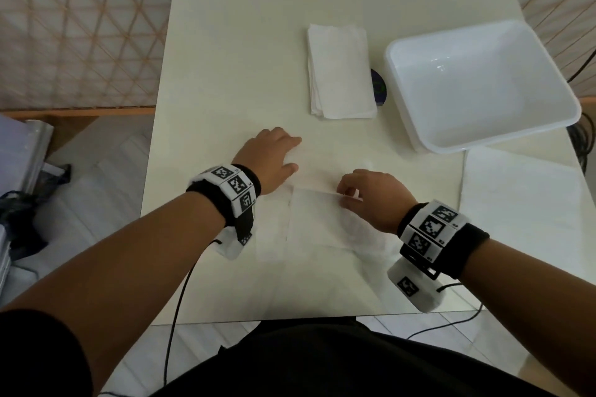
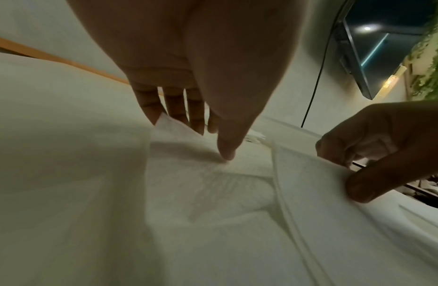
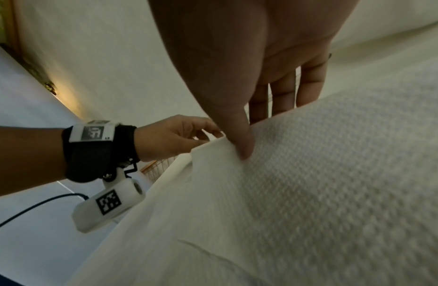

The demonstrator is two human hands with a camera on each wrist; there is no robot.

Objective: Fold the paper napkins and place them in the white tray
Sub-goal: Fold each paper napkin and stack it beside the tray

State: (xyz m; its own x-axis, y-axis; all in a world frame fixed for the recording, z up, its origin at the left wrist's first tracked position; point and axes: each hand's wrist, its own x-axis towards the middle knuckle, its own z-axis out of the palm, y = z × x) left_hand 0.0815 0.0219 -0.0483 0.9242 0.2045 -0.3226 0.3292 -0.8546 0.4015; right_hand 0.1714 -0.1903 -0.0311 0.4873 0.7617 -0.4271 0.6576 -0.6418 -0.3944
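The right hand (image 1: pixel 371 193) has its fingers (image 2: pixel 360 185) curled, thumb against the others, pinching the raised edge of an open paper napkin (image 1: pixel 322 219). That edge is lifted off the table (image 1: pixel 242 26) and doubled over towards the left, so a flap lies above the lower layer; the right wrist view shows the thumb (image 3: pixel 240 143) pressed on the embossed paper at the fold. The left hand (image 1: pixel 271 155) lies flat with its fingers straight and slightly spread, holding nothing; its thumb tip (image 2: pixel 226 152) and fingertips press the far left part of the same napkin down on the table.

The napkin lies on the near middle of the table, directly in front of the person. Beyond the hands, well apart from them, sits a stack of folded napkins (image 1: pixel 340 71). Just right of the stack a dark round disc (image 1: pixel 378 87) shows, partly hidden under the stack's edge. Right of that stands the white tray (image 1: pixel 419 126), with nothing inside it. Near the tray's front corner, at the table's right edge, lies another flat white sheet (image 1: pixel 522 200). Both wrists wear black bands with black-and-white marker blocks. Nothing lies between the hands and the tray.
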